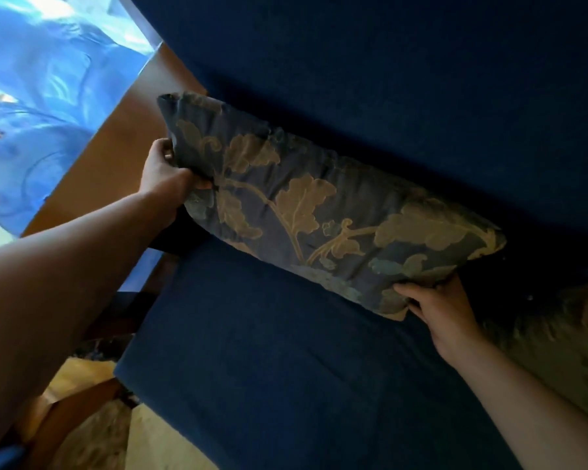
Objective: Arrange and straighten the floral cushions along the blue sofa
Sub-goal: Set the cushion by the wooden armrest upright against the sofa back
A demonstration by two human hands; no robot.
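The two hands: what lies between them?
In the head view, the floral cushion spans the gap; the left hand and right hand grip its opposite ends, above the blue sofa seat.

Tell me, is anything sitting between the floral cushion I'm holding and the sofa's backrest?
Nothing visible. The floral cushion, gripped by the left hand and right hand, already lies along the blue backrest. A second cushion sits off to the right, not in between.

A brown wooden panel (116, 157) stands at the left end, slanting upward in the picture. Behind it there is a bright blue translucent sheet (41, 96) full of light reflections. At the bottom left, a yellowish patterned floor (150, 439) and 1 wooden leg (58, 422) are visible.
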